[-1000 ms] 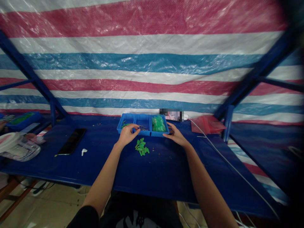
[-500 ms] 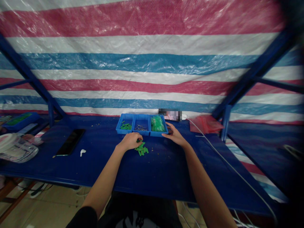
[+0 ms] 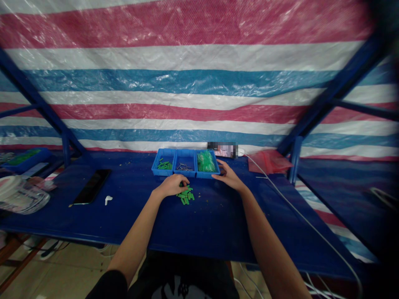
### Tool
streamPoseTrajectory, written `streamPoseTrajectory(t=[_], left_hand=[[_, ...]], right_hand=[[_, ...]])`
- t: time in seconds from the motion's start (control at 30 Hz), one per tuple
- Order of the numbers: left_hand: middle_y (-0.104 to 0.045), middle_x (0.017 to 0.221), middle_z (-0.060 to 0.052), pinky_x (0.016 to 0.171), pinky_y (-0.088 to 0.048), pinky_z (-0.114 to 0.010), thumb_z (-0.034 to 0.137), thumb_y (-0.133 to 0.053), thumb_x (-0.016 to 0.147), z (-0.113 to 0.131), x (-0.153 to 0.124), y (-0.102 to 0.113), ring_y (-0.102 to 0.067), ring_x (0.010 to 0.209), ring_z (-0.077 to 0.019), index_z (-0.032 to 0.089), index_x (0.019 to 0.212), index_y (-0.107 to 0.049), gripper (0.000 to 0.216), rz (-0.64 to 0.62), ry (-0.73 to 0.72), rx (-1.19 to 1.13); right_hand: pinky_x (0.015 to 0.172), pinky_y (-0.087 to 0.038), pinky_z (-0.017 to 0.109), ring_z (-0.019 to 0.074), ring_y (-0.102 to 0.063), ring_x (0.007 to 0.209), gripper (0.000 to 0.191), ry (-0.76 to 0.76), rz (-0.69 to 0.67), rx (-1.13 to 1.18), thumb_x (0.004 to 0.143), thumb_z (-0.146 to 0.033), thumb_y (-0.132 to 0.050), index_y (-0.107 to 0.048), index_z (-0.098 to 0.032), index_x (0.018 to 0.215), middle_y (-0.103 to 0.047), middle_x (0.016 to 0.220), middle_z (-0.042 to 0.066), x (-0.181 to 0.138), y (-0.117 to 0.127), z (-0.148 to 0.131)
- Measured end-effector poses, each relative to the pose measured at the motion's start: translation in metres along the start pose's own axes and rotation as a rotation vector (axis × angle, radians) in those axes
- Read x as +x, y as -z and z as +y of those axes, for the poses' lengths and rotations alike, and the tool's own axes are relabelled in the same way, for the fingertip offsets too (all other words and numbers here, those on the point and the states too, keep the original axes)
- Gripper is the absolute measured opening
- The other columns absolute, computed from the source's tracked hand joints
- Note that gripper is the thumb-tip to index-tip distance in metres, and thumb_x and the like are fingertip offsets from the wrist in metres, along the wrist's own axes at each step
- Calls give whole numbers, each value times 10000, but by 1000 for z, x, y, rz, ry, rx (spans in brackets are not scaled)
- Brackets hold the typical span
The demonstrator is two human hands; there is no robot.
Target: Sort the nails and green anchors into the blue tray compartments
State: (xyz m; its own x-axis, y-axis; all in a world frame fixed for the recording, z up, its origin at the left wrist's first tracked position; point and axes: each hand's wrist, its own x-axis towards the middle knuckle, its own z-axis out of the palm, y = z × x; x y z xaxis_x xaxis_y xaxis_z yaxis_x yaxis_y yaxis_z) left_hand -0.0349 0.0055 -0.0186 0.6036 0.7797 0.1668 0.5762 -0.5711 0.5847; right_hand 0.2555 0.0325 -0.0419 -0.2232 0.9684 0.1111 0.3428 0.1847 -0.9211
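Note:
My left hand (image 3: pixel 171 185) rests on the top end of a small pile of green plastic pieces (image 3: pixel 185 196) on the blue table cover, its fingertips pinched on one green piece. My right hand (image 3: pixel 227 176) lies open, fingers at the front right corner of a blue three-compartment plastic tray (image 3: pixel 162 173), holding nothing. In the tray's left compartment lie green pieces (image 3: pixel 164 165). Small metal screws or pins (image 3: pixel 184 167) sit in the middle one. A clear bag of green pieces (image 3: pixel 205 162) fills the right one.
A black phone (image 3: pixel 92 187) and a small white item (image 3: pixel 107 200) lie left of my hands. Farther left stand a blue tray (image 3: pixel 26 157) and a clear plastic bag (image 3: pixel 21 195). A red bag (image 3: pixel 268 162) and a white cable (image 3: pixel 299 214) lie right.
My left hand has moved from the tray's front edge down onto the green pile, covering its upper part. My right hand has stayed almost still at the tray's corner.

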Motion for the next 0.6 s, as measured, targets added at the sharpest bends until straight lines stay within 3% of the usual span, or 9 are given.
streamPoseTrajectory(t=[0.2, 0.4, 0.6], left_hand=[[-680, 803, -49, 634, -439, -255, 260, -626, 715, -2, 2, -4, -623, 699, -168, 167, 937, -674, 246, -63, 3, -83], [-667, 703, -40, 532, -413, -224, 266, -639, 711, -7, 3, -7, -604, 594, -143, 169, 804, -697, 147, -14, -68, -140], [-647, 714, -25, 504, -381, -209, 278, -635, 719, 1, 3, -1, -549, 557, -111, 169, 818, -678, 153, -48, 11, -233]], right_hand=[[793, -525, 440, 245, -596, 958, 816, -4, -2, -4, 669, -373, -693, -280, -296, 1368, -485, 1255, 102, 0, 0, 0], [783, -526, 449, 255, -595, 952, 806, -8, -4, 6, 671, -366, -692, -287, -295, 1364, -485, 1251, 106, 0, 0, -2], [822, -509, 456, 243, -595, 948, 801, 2, 2, 5, 670, -366, -693, -293, -293, 1361, -498, 1233, 99, 0, 0, 0]])
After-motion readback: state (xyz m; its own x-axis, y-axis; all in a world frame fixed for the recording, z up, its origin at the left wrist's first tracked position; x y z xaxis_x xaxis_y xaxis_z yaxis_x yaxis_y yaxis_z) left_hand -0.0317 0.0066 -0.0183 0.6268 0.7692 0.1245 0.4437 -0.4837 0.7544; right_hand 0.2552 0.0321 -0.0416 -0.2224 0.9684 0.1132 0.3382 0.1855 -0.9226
